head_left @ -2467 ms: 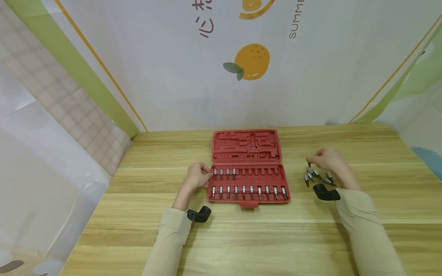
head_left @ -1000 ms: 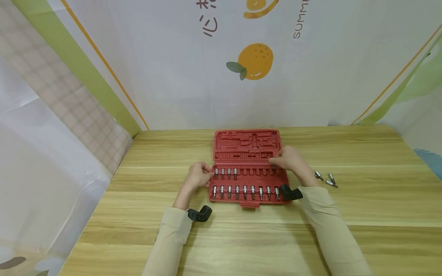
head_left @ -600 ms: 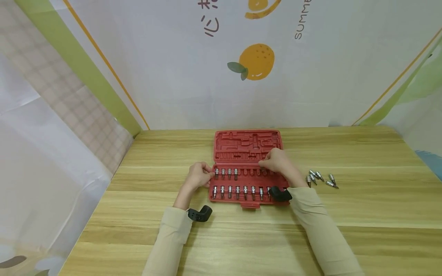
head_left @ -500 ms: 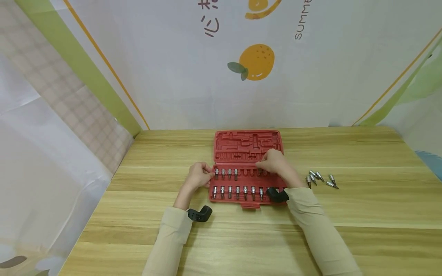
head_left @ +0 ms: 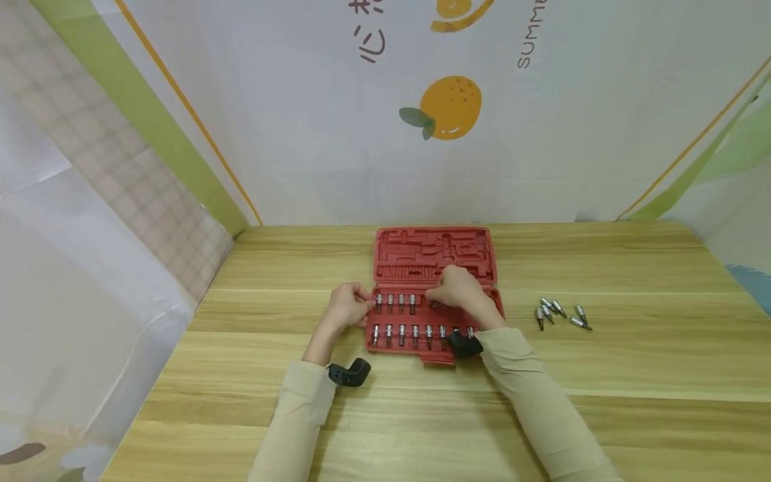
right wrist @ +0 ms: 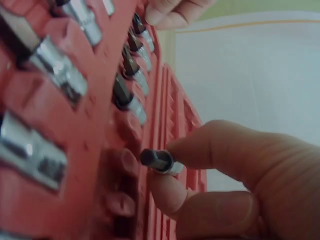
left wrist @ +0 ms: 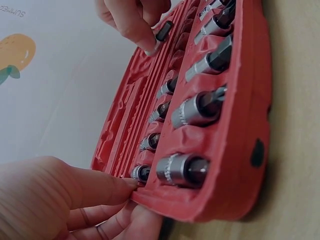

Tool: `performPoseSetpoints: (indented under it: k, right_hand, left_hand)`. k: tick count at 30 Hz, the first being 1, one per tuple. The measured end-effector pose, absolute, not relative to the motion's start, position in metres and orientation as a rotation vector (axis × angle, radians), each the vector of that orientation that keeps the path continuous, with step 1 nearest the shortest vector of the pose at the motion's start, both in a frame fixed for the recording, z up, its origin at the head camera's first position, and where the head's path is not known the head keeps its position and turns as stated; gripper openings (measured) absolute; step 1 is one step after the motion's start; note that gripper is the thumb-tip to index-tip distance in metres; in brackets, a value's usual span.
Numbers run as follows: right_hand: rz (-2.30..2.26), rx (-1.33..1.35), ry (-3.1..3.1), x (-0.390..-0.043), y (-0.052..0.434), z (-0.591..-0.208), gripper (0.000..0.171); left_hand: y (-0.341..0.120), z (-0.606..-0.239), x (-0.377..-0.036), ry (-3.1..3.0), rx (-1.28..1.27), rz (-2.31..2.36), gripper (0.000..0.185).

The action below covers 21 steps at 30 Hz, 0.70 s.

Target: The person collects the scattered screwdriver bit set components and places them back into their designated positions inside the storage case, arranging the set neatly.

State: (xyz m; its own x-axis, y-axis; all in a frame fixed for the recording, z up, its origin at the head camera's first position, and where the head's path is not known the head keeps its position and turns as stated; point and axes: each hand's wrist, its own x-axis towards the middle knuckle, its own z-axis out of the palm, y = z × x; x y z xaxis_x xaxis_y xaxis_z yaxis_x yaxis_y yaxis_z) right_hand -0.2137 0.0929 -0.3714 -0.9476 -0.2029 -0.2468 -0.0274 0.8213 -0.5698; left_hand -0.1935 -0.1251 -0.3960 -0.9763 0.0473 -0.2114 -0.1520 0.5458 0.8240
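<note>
Right: right hand [head_left: 458, 289] pinches a bit socket [right wrist: 159, 161] over the next free upper-row slot of the red case [head_left: 435, 258]. Seat it straight; left hand [head_left: 345, 309] grips the case edge.

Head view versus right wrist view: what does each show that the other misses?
Only the head view shows the whole table, the loose bits lying to the right of the case, both sleeves, and the case's full lower row.

Only the right wrist view shows the grip closely: the right hand pinches a single bit between thumb and finger, just beside an empty slot in the upper row.

Both show the red case lying open, the seated bits in the upper row, and the left hand at the case's left end.
</note>
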Motion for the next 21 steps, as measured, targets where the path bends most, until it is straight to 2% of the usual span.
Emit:
performPoseSetpoints:
  k: [11,21]
  right_hand:
    - [-0.736,-0.120,2.713,-0.215,0.075,-0.373,0.051]
    - [-0.610,-0.081,2.743,-0.218,0.067,-0.376,0.039]
  left_hand:
    - [-0.125,-0.396,-0.193,2.562,-0.093,1.412,0.005]
    - [-0.125,-0.396,-0.194,2.565,-0.099,1.415,0.005]
